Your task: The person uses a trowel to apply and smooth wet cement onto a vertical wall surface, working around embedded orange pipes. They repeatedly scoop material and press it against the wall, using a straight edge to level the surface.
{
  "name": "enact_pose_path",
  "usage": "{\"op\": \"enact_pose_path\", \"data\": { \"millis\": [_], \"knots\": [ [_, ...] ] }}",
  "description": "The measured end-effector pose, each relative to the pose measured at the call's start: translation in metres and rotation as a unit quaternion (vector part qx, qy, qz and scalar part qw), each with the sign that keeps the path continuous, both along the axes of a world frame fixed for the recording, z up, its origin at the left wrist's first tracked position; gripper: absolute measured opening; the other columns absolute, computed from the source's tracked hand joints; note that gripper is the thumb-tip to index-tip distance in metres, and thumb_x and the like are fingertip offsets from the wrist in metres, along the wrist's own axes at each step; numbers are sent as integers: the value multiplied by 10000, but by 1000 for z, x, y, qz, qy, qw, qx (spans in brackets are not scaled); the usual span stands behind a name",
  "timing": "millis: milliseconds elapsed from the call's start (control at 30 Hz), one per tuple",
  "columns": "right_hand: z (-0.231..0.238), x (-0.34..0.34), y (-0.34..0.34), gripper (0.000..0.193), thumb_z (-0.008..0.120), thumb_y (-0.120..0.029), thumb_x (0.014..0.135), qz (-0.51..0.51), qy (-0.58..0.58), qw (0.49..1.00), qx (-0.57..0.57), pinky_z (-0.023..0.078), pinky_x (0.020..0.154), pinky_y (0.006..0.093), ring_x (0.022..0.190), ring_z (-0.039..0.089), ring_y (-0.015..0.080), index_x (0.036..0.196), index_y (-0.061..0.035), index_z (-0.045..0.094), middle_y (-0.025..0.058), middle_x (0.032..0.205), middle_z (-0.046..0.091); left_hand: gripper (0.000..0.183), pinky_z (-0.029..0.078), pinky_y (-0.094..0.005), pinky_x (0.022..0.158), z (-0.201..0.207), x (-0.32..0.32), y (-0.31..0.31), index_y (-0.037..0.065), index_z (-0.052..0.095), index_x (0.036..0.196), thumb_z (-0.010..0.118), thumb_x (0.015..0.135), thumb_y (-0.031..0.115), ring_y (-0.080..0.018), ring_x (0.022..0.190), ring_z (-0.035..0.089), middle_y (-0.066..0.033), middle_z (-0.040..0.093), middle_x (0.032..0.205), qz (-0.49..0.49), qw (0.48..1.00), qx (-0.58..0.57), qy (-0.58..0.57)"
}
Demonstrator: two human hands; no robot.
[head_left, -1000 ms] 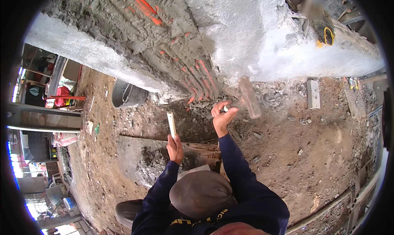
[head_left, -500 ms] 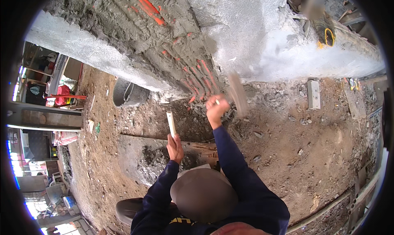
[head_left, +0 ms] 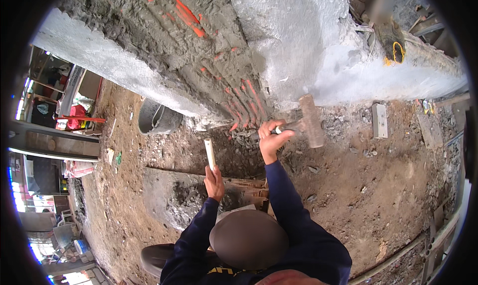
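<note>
My right hand (head_left: 271,141) is closed around the short handle of a hammer (head_left: 311,121). The hammer's thick, dusty head points to the right, above the rubble at the foot of the wall. To the left, my left hand (head_left: 214,184) grips the lower end of a pale, narrow bar (head_left: 209,153), which sticks up past my fingers. Its exact kind is unclear. Beyond both hands, rough grey mortar (head_left: 199,56) with bared orange-red strips covers the wall face, its lower end close to my right hand.
A mortar-smeared board (head_left: 159,188) lies under my left arm. A dark bucket (head_left: 167,119) rests tilted beside the wall on the left. On the right, a grey block (head_left: 380,120) stands on the dirt floor (head_left: 368,170), near a smooth white wall (head_left: 303,41).
The hammer and my right hand have moved slightly right and nearer; the hammer was blurred before and now shows clearly. My left hand and the bar have shifted slightly right and nearer.
</note>
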State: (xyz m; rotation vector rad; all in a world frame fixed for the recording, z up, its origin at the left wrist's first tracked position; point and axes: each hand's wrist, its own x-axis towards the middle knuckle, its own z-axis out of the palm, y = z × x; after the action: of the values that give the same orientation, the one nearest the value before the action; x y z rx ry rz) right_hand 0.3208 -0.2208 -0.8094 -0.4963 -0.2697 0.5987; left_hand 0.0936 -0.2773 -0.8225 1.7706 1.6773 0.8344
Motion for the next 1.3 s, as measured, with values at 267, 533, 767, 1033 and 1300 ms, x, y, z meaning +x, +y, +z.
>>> {"op": "enact_pose_path", "data": {
  "millis": [267,533,767,1033,1300],
  "knots": [
    [11,-13,-16,721,429,-822,764,109,29,980,-167,224,361,248,392,319,85,678,-107,397,-30,511,340,395,362,-356,478,-13,-8,-6,32,492,912,407,1002,407,-169,512,447,-91,476,601,10,1000,-18,8],
    [9,-5,9,602,427,-652,905,256,-23,910,-326,227,318,260,325,333,101,673,-96,443,-22,480,361,410,382,-363,504,3,0,-6,19,502,936,407,1000,412,-179,540,479,-101,510,626,8,999,-35,-3],
    [-5,-26,-31,699,440,-767,804,79,-58,986,-131,242,367,254,406,353,98,767,-69,445,2,510,367,396,376,-366,505,3,-3,-5,24,486,901,417,997,402,-191,534,462,-91,469,604,6,1000,-13,-5],
    [27,2,9,656,377,-742,863,19,51,997,-53,242,379,259,403,305,93,698,-107,398,-11,509,337,383,354,-350,474,1,12,-1,29,449,875,415,1003,389,-164,505,428,-87,466,601,-16,1000,-7,-24],
    [29,13,-24,698,349,-781,834,89,20,992,-84,228,350,257,372,308,92,673,-103,383,-22,490,314,386,373,-407,514,1,17,-5,34,418,886,400,1005,401,-297,536,460,-155,474,617,-31,999,-4,-21]
  ]
}}
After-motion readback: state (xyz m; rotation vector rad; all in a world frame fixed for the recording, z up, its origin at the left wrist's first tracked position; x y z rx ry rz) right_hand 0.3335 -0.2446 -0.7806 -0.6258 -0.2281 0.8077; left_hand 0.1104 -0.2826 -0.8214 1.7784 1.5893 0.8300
